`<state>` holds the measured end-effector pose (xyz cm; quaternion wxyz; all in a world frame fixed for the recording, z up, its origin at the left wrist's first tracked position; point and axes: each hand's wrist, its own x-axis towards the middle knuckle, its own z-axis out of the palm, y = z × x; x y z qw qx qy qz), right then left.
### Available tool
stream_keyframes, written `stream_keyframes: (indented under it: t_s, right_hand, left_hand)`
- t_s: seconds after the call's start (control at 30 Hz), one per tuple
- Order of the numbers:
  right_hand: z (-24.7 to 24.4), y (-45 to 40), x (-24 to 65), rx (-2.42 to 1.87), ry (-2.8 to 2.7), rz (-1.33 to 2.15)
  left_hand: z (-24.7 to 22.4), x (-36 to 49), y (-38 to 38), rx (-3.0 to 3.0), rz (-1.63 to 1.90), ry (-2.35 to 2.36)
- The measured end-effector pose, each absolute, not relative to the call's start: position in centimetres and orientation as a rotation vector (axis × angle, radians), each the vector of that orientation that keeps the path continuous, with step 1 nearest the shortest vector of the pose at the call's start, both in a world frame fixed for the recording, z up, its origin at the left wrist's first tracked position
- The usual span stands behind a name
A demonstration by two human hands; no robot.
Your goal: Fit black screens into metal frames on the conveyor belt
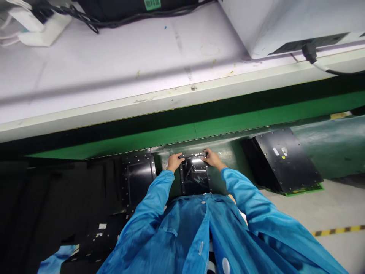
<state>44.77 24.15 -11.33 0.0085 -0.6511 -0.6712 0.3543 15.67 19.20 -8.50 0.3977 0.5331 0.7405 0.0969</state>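
Note:
A black rectangular panel (pixel 195 177) with a glossy, reflecting middle and small light dots along its frame lies low in front of my body. My left hand (pixel 174 162) grips its far left corner, fingers over the edge. At the far right corner, my right hand (pixel 212 159) pinches the same panel's frame between thumb and fingers. Both sleeves are blue. The panel's near edge is hidden behind my blue coat.
A similar black panel (pixel 139 177) lies to the left, and a stack of black panels (pixel 288 160) stands at right. Beyond is a white bench edge (pixel 142 102) bearing a white machine (pixel 273 26) and a power strip (pixel 45 32). Blue fabric (pixel 57 258) shows at lower left.

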Motion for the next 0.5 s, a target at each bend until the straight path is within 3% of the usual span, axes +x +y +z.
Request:
stream_keyframes:
  t_s: [0.5]
  right_hand:
    - [-12.2, 26.0, 45.2, -1.904, -2.183, 1.203]
  left_hand:
    - [-11.6, 15.7, 18.6, 1.041, 0.483, 1.916]
